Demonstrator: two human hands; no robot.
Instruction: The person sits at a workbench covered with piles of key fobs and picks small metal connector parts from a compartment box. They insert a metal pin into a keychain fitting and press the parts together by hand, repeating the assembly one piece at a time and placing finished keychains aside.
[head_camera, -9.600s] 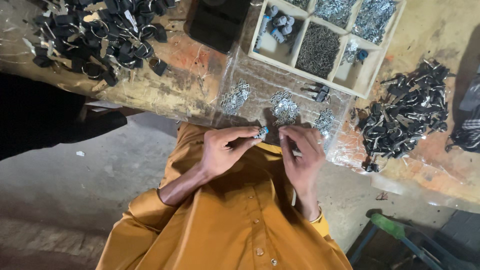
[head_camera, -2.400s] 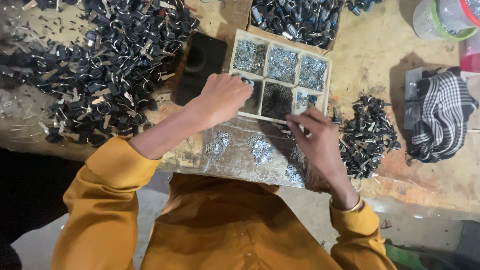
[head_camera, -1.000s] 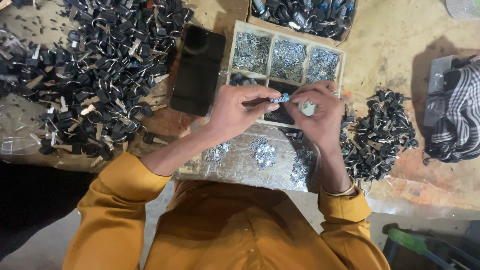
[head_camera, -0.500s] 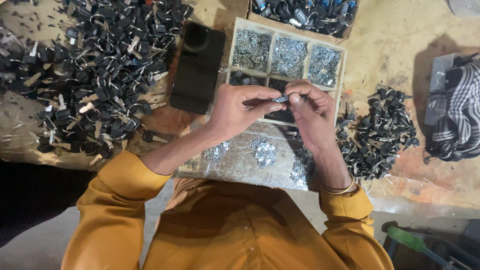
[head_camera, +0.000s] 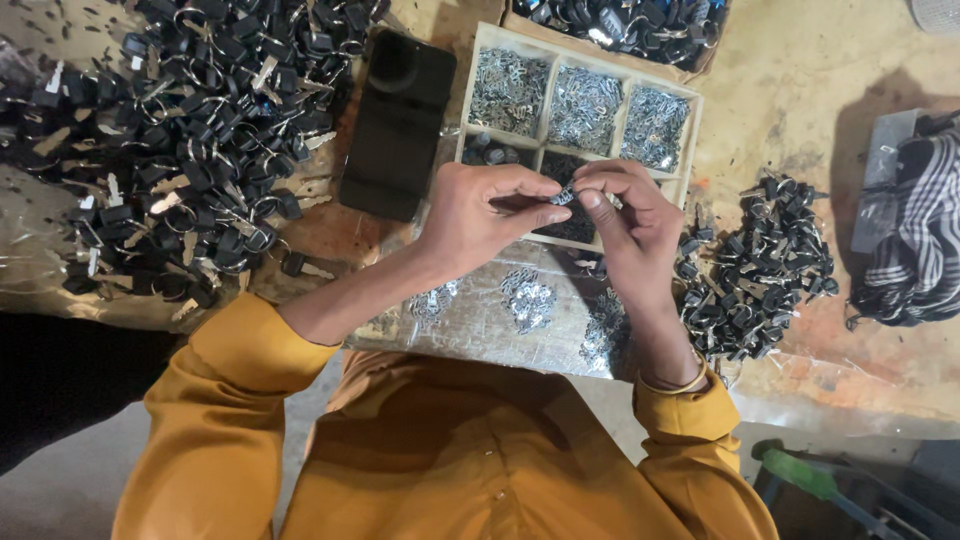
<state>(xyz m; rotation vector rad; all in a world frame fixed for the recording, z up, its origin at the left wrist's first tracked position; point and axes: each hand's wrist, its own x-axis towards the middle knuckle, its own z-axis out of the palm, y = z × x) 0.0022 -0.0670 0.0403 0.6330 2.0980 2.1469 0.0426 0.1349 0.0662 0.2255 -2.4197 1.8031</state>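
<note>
My left hand (head_camera: 478, 212) and my right hand (head_camera: 628, 215) meet fingertip to fingertip above a wooden compartment tray (head_camera: 694, 118). Between the fingertips of both hands sits a small silvery metal part (head_camera: 563, 196). The tray's far compartments hold several small silvery parts, the near ones darker parts. Just below my hands, little heaps of silvery parts (head_camera: 530, 298) lie on a clear plastic sheet (head_camera: 470, 325). Both sleeves are mustard yellow, and a bangle (head_camera: 676, 384) sits on my right wrist.
A big pile of black-headed keys on rings (head_camera: 180, 130) covers the bench at left. A smaller pile of the same keys (head_camera: 765, 265) lies at right. A black phone (head_camera: 398, 120) lies left of the tray. A checked cloth (head_camera: 915, 235) sits at far right.
Over the last second both hands kept pinching the small part over the tray, shifting only slightly. Earlier they reached into the tray and worked nearer my body.
</note>
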